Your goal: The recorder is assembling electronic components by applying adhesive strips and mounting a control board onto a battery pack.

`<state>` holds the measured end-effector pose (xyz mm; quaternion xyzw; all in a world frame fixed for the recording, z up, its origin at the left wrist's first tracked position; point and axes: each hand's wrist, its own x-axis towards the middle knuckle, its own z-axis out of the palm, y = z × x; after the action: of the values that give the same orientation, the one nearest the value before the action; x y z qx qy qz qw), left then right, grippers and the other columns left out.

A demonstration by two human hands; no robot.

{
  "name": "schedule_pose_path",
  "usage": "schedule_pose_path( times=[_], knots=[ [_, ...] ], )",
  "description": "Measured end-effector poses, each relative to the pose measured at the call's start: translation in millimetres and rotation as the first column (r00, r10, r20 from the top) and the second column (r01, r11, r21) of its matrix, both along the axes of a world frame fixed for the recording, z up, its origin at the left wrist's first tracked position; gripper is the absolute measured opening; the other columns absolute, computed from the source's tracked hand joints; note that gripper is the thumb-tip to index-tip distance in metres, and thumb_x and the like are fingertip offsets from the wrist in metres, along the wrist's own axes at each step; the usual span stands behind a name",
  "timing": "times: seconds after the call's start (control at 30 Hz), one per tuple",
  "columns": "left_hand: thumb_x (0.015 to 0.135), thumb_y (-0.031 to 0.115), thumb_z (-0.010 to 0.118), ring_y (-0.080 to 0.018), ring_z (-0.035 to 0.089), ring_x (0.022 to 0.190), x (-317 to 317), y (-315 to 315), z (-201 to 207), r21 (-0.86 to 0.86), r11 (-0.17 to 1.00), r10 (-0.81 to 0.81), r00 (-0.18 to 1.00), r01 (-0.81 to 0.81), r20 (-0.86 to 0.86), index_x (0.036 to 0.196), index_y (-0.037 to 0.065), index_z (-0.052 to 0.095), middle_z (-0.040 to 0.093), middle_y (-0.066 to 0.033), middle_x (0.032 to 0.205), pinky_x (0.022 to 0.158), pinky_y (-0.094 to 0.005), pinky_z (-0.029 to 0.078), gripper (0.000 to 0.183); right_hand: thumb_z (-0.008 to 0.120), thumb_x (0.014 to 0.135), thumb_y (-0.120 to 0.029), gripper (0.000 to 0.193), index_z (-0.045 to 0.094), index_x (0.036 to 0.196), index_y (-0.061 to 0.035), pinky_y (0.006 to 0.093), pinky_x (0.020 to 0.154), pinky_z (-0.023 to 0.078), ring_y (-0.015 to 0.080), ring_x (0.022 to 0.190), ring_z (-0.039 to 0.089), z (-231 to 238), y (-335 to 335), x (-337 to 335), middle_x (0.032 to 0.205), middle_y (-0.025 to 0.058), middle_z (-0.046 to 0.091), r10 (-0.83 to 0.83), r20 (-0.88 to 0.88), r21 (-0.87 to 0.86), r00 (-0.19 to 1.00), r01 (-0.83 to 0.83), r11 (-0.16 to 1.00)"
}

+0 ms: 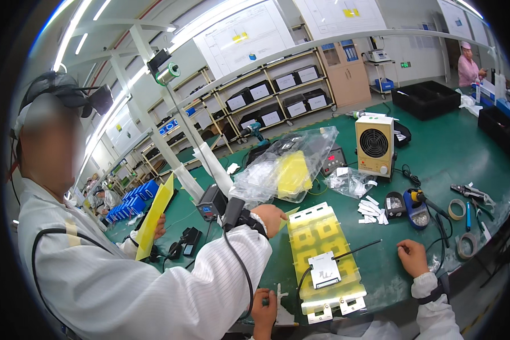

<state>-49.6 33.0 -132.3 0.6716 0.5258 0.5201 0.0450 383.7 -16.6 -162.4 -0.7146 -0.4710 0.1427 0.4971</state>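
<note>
A flat panel covered with yellow film [323, 249] lies on the green table before me, with white end strips and cut-out shapes under the film. On it sits a white rectangular module [324, 270] with a black cable [358, 249]. My left hand [263, 310] rests at the near table edge, left of the panel, its fingers curled and no object visible in them. Right of the panel, my right hand [412, 258] lies on the table, loosely closed and apart from it. A co-worker's hand [270, 218] reaches to the panel's far left corner; their other hand holds a yellow sheet [154, 218].
The co-worker's sleeve [209, 272] crosses the left side. Behind the panel are a plastic bag [309, 150] and an ionizer fan [374, 146]. To the right lie white strips [372, 209], a soldering iron stand [417, 212], tape rolls [457, 209] and pliers [481, 212].
</note>
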Motion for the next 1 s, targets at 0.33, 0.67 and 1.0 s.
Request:
schedule_pose_path(
  times=[0.33,0.67,1.0],
  knots=[
    [0.083,0.000,0.074,-0.0320,0.067,0.083,-12.1,1.6,-1.2,0.012,0.996,0.088,0.996,-0.088,-0.009,0.076,0.001,0.061,0.070,-0.0150,0.088,0.076,-0.0417,0.052,0.014,0.067,0.087,-0.004,0.011,0.072,0.094,0.0023,0.0314,0.063,0.049,0.0189,0.066,0.064,-1.2,9.5,-6.0,0.078,0.0133,0.069,0.047,0.000,0.075,0.999,-0.047,0.996],
    [0.085,0.003,0.076,-0.0327,0.069,0.088,-13.8,8.8,-16.5,0.040,0.996,0.082,0.996,-0.080,-0.032,0.079,0.001,0.064,0.072,-0.0154,0.092,0.079,-0.0420,0.054,0.013,0.064,0.089,-0.002,0.009,0.068,0.094,0.0041,0.0316,0.063,0.047,0.0179,0.066,0.060,-5.8,-3.4,4.8,0.076,0.0112,0.064,0.015,-0.048,-0.016,0.999,-0.015,1.000],
    [0.084,-0.001,0.073,-0.0333,0.068,0.085,-16.6,6.1,-16.0,0.017,0.994,0.110,0.992,-0.109,-0.055,0.079,0.001,0.061,0.070,-0.0164,0.091,0.078,-0.0417,0.053,0.013,0.069,0.086,-0.005,0.012,0.073,0.096,0.0002,0.0350,0.068,0.053,0.0269,0.072,0.068,18.2,-1.8,-9.6,0.085,0.0148,0.070,0.017,0.057,-0.020,0.998,-0.016,1.000]
  ],
)
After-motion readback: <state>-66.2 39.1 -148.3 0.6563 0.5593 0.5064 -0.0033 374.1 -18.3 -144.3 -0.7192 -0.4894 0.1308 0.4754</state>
